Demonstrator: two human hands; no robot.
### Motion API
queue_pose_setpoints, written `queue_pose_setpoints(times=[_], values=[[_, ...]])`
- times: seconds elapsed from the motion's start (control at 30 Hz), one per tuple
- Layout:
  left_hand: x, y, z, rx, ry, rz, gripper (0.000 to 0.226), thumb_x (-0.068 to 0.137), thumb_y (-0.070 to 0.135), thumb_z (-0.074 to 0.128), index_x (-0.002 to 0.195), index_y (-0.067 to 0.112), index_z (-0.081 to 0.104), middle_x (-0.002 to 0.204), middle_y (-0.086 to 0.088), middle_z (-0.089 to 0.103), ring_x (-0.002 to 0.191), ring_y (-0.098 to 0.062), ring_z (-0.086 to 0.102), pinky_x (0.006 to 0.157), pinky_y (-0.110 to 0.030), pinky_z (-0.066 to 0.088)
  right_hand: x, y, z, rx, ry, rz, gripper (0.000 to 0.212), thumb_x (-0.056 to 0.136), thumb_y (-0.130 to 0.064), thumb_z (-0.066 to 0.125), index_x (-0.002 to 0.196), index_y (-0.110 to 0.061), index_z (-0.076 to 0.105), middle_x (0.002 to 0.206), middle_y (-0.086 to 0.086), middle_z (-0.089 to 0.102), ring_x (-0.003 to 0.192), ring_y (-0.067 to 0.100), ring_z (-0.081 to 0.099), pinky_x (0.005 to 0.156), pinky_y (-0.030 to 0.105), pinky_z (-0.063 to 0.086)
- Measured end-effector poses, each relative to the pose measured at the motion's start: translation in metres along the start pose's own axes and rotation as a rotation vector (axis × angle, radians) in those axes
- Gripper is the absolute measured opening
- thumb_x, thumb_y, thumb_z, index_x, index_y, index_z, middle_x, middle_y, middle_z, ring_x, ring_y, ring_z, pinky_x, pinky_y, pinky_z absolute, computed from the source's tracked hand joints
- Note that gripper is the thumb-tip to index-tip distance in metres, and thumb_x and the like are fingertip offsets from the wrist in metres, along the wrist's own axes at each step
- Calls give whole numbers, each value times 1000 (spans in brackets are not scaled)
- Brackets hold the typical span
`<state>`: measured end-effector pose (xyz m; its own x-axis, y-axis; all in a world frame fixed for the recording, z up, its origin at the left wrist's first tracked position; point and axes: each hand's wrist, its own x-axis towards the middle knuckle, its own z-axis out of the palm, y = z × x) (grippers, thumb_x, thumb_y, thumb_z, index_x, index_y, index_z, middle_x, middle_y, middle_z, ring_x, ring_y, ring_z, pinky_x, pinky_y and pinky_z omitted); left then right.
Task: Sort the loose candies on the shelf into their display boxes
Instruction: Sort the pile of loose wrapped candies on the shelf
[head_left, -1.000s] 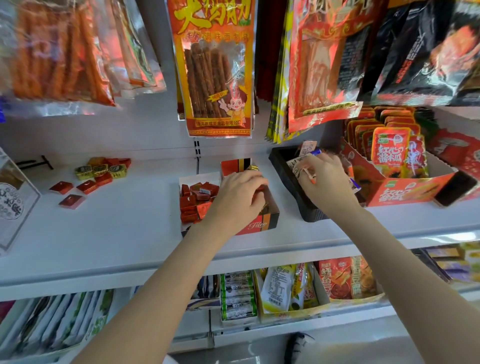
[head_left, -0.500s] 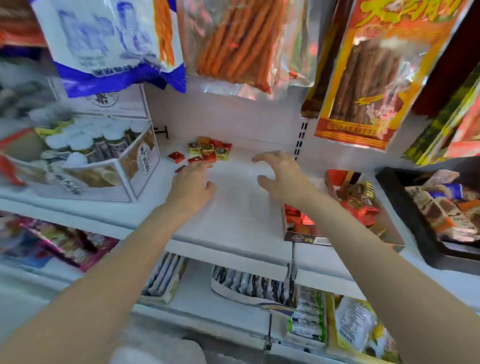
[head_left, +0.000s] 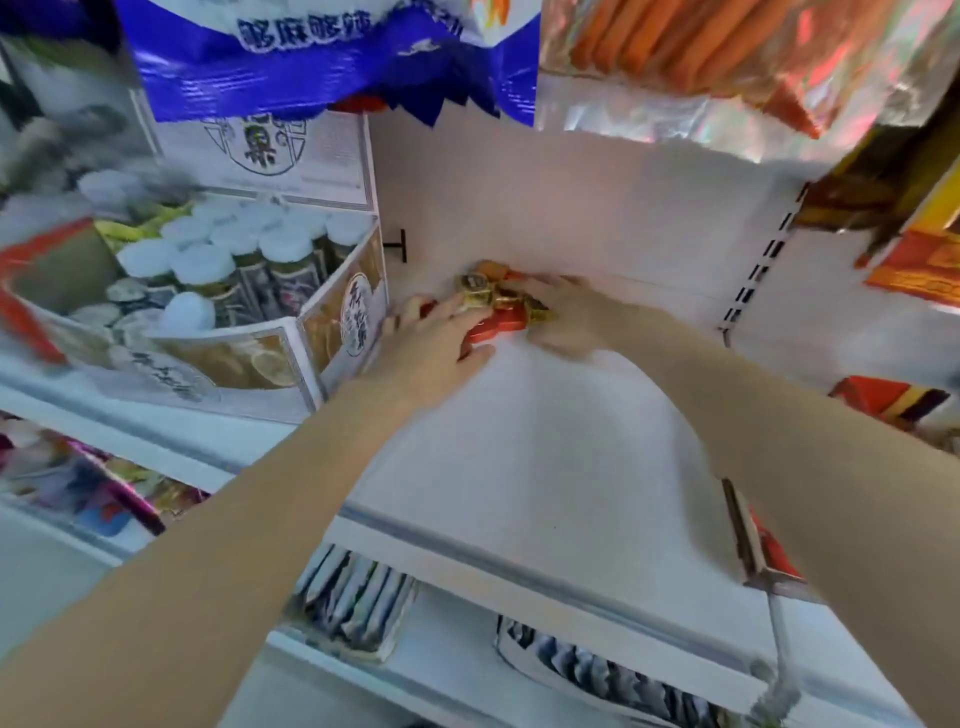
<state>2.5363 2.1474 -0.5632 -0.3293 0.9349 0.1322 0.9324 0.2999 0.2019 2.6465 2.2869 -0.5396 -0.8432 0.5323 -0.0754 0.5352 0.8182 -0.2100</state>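
Loose candies (head_left: 491, 301), red and gold wrapped, heaped at back of white shelf (head_left: 545, 441) between both hands: left hand (head_left: 431, 340) flat, fingers straight against pile; right hand (head_left: 569, 317) blurred, finger state indeterminate.

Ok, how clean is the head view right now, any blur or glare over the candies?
Head view: motion blur smears the right hand and frame edges; candies stay readable between both hands, left hand sharper; glare only on the foil bag overhead.
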Motion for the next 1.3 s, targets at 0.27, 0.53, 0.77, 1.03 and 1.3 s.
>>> queue_pose_setpoints(times=[0.27,0.53,0.77,1.03,1.3], values=[[-33,3,0,-334,102,230,44,86,22,59,129,22,50,131,2,52,120,-22,37,102,-29,27,-51,11,3,42,56,16,59,76,-40,57,131,-29,39,124,8,44,114,34,40,92,30,26],[-64,17,-14,-390,-14,108,54,80,26,68,129,19,49,141,0,35,126,-18,38,109,-27,27,-122,3,0,190,-47,62,54,63,-47,74,107,-26,53,113,-2,33,112,20,41,100,36,39],[-83,38,-19,-370,-5,118,30,78,21,69,108,19,62,139,2,36,130,-18,26,108,-25,18,-144,-3,-5,214,-26,65,34,70,-29,75,99,-16,61,114,1,37,95,15,46,80,21,34],[-98,44,-22,-360,-30,116,29,83,18,63,111,18,56,126,4,47,118,-14,40,102,-24,32,-122,1,-9,157,211,201,44,80,-3,52,122,-8,43,112,12,42,101,36,52,79,33,41],[-95,47,-30,-487,-114,83,33,81,16,66,113,18,59,96,5,59,90,-9,56,87,-20,45,-116,-6,-7,39,14,166,35,85,-9,50,120,-15,51,115,11,43,100,33,54,79,30,43]])
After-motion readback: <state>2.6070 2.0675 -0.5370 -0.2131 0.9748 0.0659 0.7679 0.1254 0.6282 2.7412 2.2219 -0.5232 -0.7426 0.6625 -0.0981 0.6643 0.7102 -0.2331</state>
